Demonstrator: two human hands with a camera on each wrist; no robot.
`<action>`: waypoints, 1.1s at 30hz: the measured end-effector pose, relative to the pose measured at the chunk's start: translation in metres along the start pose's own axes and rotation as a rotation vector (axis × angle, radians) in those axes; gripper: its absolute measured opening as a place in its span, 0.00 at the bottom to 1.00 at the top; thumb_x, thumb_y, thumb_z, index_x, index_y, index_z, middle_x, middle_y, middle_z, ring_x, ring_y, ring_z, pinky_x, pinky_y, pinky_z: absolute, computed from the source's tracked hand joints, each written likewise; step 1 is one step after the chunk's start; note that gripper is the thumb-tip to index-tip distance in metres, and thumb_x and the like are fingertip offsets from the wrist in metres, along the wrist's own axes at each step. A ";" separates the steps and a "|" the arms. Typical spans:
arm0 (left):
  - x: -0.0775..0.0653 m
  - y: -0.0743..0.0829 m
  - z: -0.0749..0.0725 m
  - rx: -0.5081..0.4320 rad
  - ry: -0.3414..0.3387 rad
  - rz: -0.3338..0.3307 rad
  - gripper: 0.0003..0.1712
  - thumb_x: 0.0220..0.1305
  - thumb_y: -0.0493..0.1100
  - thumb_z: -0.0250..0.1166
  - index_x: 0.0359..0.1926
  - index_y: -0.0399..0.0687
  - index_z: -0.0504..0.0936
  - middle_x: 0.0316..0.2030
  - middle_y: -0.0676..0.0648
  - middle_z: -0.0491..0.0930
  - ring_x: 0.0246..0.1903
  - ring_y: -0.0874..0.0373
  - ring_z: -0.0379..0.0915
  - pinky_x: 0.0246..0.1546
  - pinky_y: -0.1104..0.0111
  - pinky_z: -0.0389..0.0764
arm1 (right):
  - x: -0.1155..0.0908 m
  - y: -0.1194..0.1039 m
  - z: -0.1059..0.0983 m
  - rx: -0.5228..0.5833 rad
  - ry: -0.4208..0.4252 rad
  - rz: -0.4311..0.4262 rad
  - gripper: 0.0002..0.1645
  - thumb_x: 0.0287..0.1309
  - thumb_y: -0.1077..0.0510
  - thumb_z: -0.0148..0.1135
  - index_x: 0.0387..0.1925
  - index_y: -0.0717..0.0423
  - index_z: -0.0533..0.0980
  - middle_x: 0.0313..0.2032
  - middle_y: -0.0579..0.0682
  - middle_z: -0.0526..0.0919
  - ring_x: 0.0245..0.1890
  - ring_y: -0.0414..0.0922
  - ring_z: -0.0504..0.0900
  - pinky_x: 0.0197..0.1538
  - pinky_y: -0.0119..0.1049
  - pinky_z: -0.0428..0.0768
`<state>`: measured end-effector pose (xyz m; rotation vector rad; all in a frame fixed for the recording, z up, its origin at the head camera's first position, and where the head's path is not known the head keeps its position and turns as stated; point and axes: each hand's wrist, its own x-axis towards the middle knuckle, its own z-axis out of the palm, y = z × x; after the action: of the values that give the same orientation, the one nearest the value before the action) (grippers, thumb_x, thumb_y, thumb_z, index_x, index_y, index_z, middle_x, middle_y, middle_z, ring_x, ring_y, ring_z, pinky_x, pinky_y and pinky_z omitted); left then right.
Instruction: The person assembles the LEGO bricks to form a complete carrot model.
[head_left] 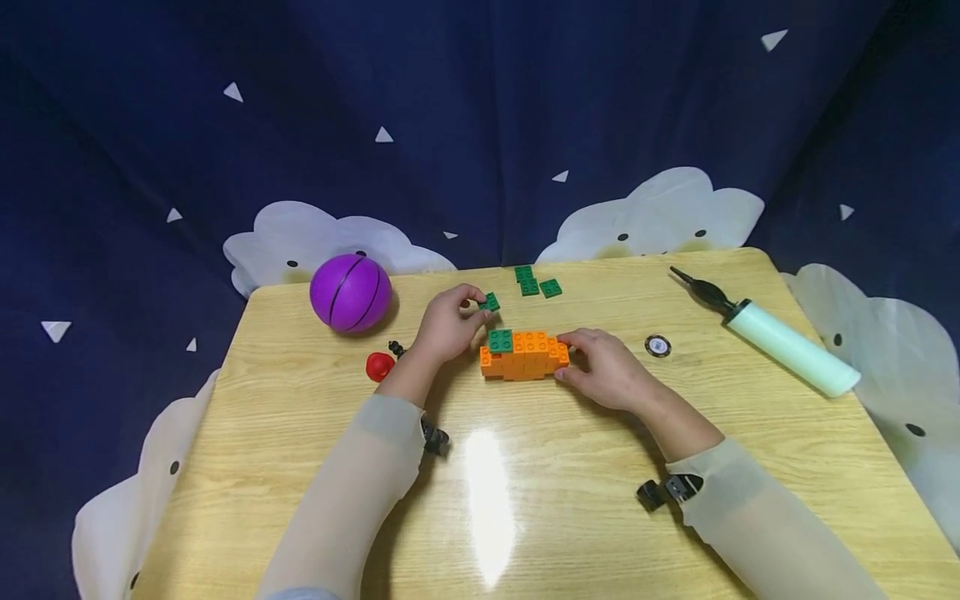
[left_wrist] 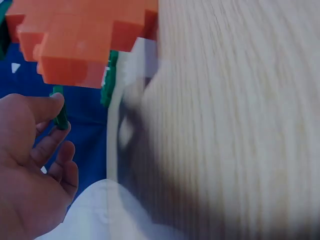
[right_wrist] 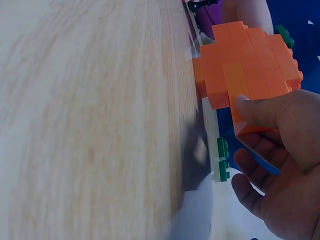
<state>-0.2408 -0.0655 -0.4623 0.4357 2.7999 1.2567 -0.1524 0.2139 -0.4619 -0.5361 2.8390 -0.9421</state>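
An orange brick build (head_left: 522, 364) stands upright on the table, with a green brick (head_left: 500, 341) on the left part of its top. My right hand (head_left: 609, 369) grips the build's right end between thumb and fingers; the right wrist view shows the thumb lying on the orange bricks (right_wrist: 250, 65). Just behind and left of the build, my left hand (head_left: 452, 323) pinches a small green brick (head_left: 491, 302) between thumb and fingertip. In the left wrist view that green brick (left_wrist: 61, 112) is held apart from the orange build.
Several loose green bricks (head_left: 528, 286) lie near the table's back edge. A purple ball (head_left: 351, 293) and a red object (head_left: 379, 367) are at the left. A round chip (head_left: 658, 346) and a hand pump (head_left: 791, 347) lie at the right of the wooden table (head_left: 585, 533).
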 end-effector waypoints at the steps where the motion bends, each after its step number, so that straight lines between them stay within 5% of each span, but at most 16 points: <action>1: -0.002 0.001 -0.002 -0.010 0.005 0.006 0.11 0.71 0.46 0.69 0.51 0.50 0.82 0.54 0.47 0.82 0.55 0.48 0.75 0.57 0.53 0.77 | 0.000 0.000 0.000 -0.001 -0.001 -0.001 0.34 0.64 0.54 0.71 0.67 0.63 0.74 0.63 0.60 0.79 0.63 0.60 0.76 0.66 0.58 0.72; 14: -0.022 0.014 -0.015 -0.055 0.040 0.037 0.17 0.71 0.46 0.69 0.58 0.53 0.83 0.55 0.50 0.82 0.54 0.51 0.74 0.54 0.54 0.76 | 0.004 0.001 -0.001 0.001 -0.007 0.000 0.32 0.64 0.54 0.71 0.66 0.62 0.75 0.62 0.59 0.80 0.60 0.57 0.78 0.64 0.56 0.74; 26: -0.038 0.028 -0.022 -0.069 0.056 0.101 0.17 0.71 0.46 0.69 0.58 0.54 0.84 0.53 0.51 0.82 0.55 0.43 0.75 0.48 0.56 0.74 | 0.005 0.001 -0.001 -0.001 -0.001 -0.009 0.32 0.64 0.55 0.72 0.66 0.62 0.75 0.61 0.59 0.81 0.57 0.56 0.80 0.61 0.55 0.77; 33: -0.045 0.037 -0.024 -0.095 0.066 0.147 0.16 0.70 0.46 0.70 0.57 0.56 0.85 0.54 0.55 0.82 0.54 0.49 0.74 0.49 0.56 0.74 | 0.004 0.000 -0.002 -0.002 -0.002 -0.001 0.31 0.64 0.55 0.72 0.65 0.62 0.75 0.60 0.59 0.81 0.55 0.56 0.80 0.60 0.55 0.77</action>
<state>-0.1921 -0.0718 -0.4224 0.6150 2.7914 1.4509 -0.1569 0.2136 -0.4607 -0.5383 2.8382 -0.9388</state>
